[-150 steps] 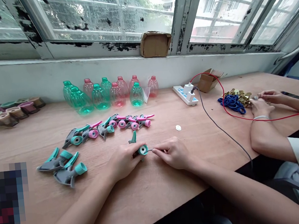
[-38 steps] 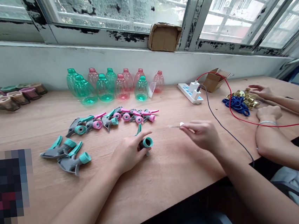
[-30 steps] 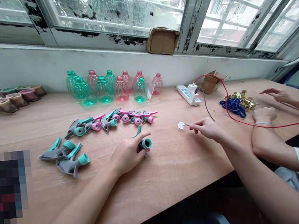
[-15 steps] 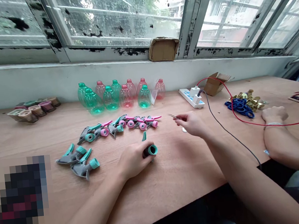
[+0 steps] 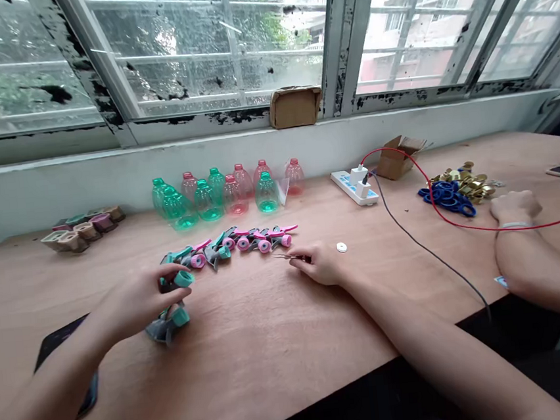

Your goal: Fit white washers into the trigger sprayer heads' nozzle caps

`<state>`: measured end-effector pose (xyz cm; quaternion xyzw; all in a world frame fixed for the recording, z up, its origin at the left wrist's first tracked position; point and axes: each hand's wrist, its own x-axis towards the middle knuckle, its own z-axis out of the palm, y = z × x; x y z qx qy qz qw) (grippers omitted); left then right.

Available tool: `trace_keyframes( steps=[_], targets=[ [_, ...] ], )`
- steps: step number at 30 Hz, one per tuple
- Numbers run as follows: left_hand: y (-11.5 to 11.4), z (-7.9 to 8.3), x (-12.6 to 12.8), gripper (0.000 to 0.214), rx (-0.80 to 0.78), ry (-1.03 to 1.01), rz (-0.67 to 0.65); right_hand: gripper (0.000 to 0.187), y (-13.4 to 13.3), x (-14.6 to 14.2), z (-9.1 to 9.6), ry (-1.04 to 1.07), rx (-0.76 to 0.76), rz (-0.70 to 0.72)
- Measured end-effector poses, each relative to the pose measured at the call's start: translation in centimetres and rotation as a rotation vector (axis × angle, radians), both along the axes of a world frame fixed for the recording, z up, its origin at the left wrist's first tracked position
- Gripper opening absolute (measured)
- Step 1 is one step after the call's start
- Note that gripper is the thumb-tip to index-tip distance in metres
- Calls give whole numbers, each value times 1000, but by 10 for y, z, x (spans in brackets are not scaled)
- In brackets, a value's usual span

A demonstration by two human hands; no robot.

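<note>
My left hand (image 5: 137, 296) is closed around a grey trigger sprayer head with a teal collar (image 5: 184, 278), low over the table at the left. Another grey sprayer head (image 5: 161, 330), also teal-collared, lies just below those fingers; my hand hides part of this group. My right hand (image 5: 319, 264) pinches thin metal tweezers (image 5: 284, 256), their tips pointing left. Right of that hand, a small white disc (image 5: 342, 247) lies flat on the wood. Beyond both hands runs a row of grey sprayer heads with pink and teal parts (image 5: 243, 243).
Several green and pink clear bottles (image 5: 209, 205) stand along the wall. A power strip (image 5: 354, 188) with cables is to their right, before a cardboard box (image 5: 396, 159). Blue rings (image 5: 450, 200) lie near another person's arm (image 5: 526, 246). A dark phone (image 5: 59, 340) sits under my left forearm.
My left hand has carried the sprayer head left, from the table's middle to the loose sprayer heads. My right hand has moved left with the tweezers, uncovering the white disc.
</note>
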<state>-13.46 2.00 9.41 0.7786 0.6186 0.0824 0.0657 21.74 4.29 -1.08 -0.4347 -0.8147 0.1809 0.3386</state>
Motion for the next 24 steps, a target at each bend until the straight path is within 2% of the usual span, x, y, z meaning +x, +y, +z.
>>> trace_keyframes(
  steps=[4,7,11,13,17,18,21,24],
  targets=[
    [2,-21,5,43,17,-15,8,22,2,1,-1,47,-8,15],
    [6,-28,8,43,9,-3,-6,21,1,2,0,36,0,24],
    [9,-22,8,46,-41,4,-45,21,0,3,3,29,-12,28],
    [13,-14,3,47,-27,12,9,21,0,4,3,38,-17,28],
    [36,-4,-20,35,113,75,150,21,1,5,3,60,-34,17],
    [43,-5,-27,31,128,92,121,21,1,5,3,61,-40,15],
    [63,-14,-45,29,40,116,-44,21,1,5,3,59,-49,15],
    [73,-25,-52,33,-35,146,-96,22,2,5,2,62,-41,23]
  ],
)
